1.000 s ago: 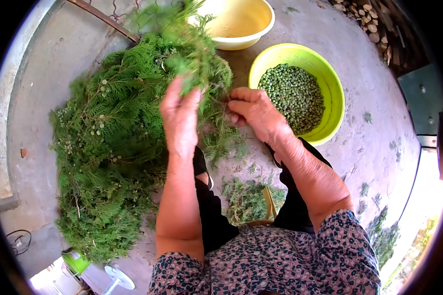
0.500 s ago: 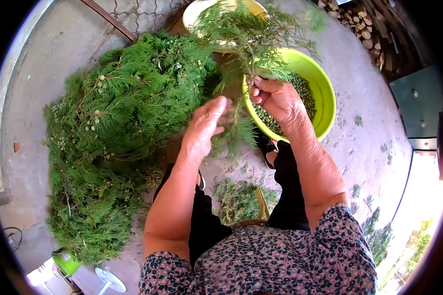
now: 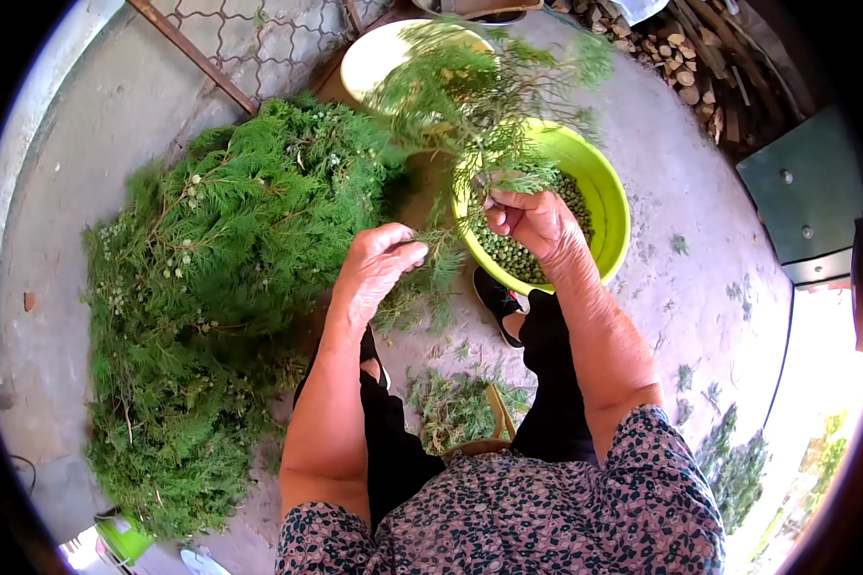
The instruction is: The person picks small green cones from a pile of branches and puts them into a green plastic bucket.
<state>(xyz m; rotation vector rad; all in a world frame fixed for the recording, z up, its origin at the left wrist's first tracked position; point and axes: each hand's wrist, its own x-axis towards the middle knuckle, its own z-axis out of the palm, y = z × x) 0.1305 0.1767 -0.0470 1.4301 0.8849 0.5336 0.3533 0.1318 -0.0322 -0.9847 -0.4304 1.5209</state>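
A leafy green conifer branch (image 3: 484, 115) is pinched in my right hand (image 3: 537, 222), with its fronds fanning out beyond the fingers. My left hand (image 3: 379, 268) has thumb and fingertips closed on a small side sprig (image 3: 438, 247) of it. Under the right hand stands a lime-green basin (image 3: 612, 206) with many small round green cones (image 3: 518, 257) inside. To the left of my left hand rises a big heap of conifer branches (image 3: 230, 220), pale cones showing among the foliage.
A cream-coloured basin (image 3: 364, 72) stands behind the branch, partly covered by it. Cut sprigs (image 3: 455, 407) lie on the floor between my legs. Stacked firewood (image 3: 676, 62) and a dark green cabinet (image 3: 801, 196) are at the right. A wire-mesh panel (image 3: 249, 48) lies at the far left.
My left hand has gone from apart and blurred to pinching the sprig. The right hand keeps hold of the branch. The whole view has shifted slightly, with the basins lower and further left.
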